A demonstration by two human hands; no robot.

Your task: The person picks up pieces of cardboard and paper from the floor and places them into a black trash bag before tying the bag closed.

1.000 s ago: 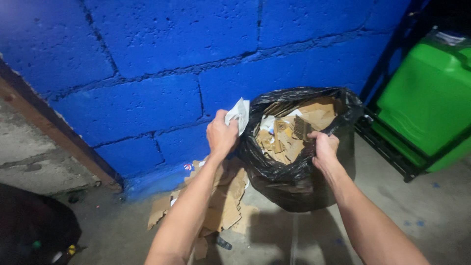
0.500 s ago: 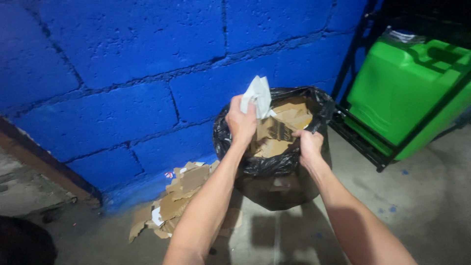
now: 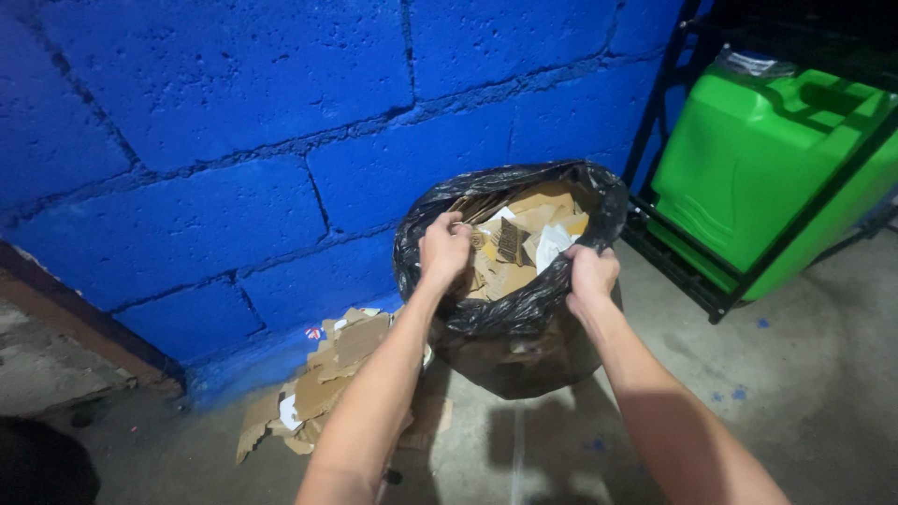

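A black trash bag [image 3: 524,346] stands open on the concrete floor against the blue block wall, filled with torn cardboard scraps [image 3: 510,245] and a white paper piece [image 3: 552,245]. My left hand [image 3: 444,248] is at the bag's near-left rim, fingers curled over the cardboard inside. My right hand [image 3: 591,276] grips the near-right rim of the bag, bunching the black plastic.
A pile of torn cardboard pieces [image 3: 327,374] lies on the floor left of the bag, by the wall's foot. A green plastic jerrycan [image 3: 776,168] sits on a black metal rack [image 3: 683,281] at the right. A dark object [image 3: 37,468] is at the bottom left.
My left hand held a white paper piece above the bag; now it is down at the rim and the paper lies inside. My right hand stays on the rim.
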